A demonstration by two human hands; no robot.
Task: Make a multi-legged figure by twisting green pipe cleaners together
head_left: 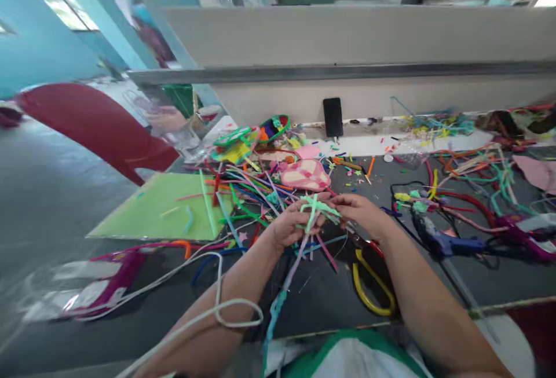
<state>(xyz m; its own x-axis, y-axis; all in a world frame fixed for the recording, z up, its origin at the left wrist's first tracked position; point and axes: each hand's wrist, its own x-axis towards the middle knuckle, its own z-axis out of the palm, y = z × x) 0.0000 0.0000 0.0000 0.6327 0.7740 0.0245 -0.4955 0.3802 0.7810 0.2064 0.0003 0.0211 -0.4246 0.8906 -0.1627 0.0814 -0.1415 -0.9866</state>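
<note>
My left hand [290, 224] and my right hand [358, 211] meet over the middle of a dark table [321, 297]. Both pinch a small bundle of pale green pipe cleaners [319, 209] between their fingertips. Longer pink, blue and purple stems [286, 276] hang from the bundle toward me. Just beyond the hands lies a big loose heap of coloured pipe cleaners [252, 184] and a pink woven piece [306, 174].
A green sheet [160, 207] lies at the left. Scissors with yellow handles [369, 285] sit under my right forearm, and a blue glue gun [443, 242] at the right. A black phone [333, 116] leans on the back wall. A white cord [217, 303] crosses my left arm.
</note>
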